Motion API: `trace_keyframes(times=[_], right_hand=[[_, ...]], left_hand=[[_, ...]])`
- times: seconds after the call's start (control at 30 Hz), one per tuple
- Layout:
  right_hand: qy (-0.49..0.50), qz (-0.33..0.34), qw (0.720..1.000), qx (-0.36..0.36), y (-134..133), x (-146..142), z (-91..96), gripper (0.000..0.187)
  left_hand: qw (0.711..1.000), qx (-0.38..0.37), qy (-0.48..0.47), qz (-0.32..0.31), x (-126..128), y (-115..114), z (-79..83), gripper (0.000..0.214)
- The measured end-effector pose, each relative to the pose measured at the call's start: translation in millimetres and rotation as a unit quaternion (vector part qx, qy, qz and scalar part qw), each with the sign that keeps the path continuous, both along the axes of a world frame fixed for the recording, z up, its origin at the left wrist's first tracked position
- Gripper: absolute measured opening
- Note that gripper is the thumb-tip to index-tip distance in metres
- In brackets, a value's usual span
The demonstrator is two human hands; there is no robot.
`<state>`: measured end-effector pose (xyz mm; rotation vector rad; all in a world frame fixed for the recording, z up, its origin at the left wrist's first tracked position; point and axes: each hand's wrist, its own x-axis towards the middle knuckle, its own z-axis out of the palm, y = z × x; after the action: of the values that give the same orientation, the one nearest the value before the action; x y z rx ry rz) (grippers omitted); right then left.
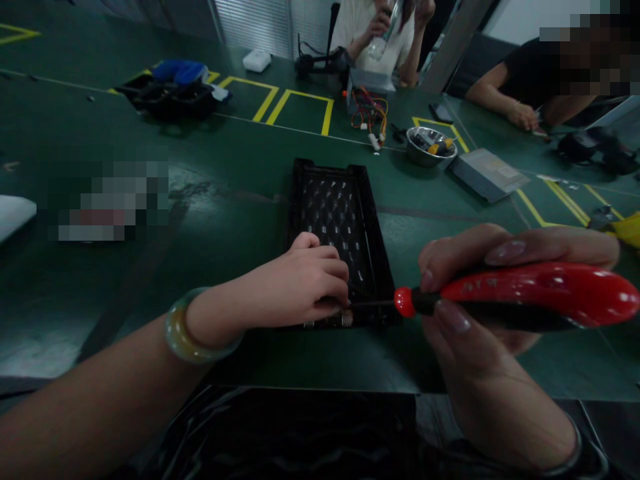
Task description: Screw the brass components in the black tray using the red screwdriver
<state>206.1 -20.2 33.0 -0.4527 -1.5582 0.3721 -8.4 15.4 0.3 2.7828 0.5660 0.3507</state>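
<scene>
In the head view a black rectangular case point(367, 220) with raised side walls and a patterned inner face lies on the green table before me. My left hand point(310, 283) rests over its near left part, fingers curled down beside the screwdriver tip; what they pinch, if anything, is hidden. A red and black screwdriver point(540, 293) is gripped in my right hand point(480, 333), thumb below and fingers above the handle. Its thin shaft points left across the near end of the case, ending by my left fingertips.
A metal bowl with small parts point(431, 148) stands beyond the case, near a grey metal box point(487, 175). Bundled coloured cables point(371, 113) lie behind. A black tray point(175, 100) carries something blue. Two people sit across the table point(240, 260), one holding a clear bottle point(383, 37).
</scene>
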Motion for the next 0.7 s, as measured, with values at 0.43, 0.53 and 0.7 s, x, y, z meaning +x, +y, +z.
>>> trace_keyframes(times=[0.43, 0.53, 0.7], right_hand=[[0.103, -0.026, 0.992, 0.064, 19, -6, -8.7, 0.046], [0.111, -0.040, 0.992, 0.033, 18, -6, -10.3, 0.044], [0.094, -0.055, 0.994, 0.011, 15, -7, -11.3, 0.044]], left_hand=[[1.000, -0.003, -0.006, -0.002, 0, 0, -1.4, 0.010], [1.000, 0.001, -0.005, -0.002, 1, 0, -1.2, 0.009], [1.000, 0.006, -0.001, -0.002, 1, 0, -1.7, 0.008]])
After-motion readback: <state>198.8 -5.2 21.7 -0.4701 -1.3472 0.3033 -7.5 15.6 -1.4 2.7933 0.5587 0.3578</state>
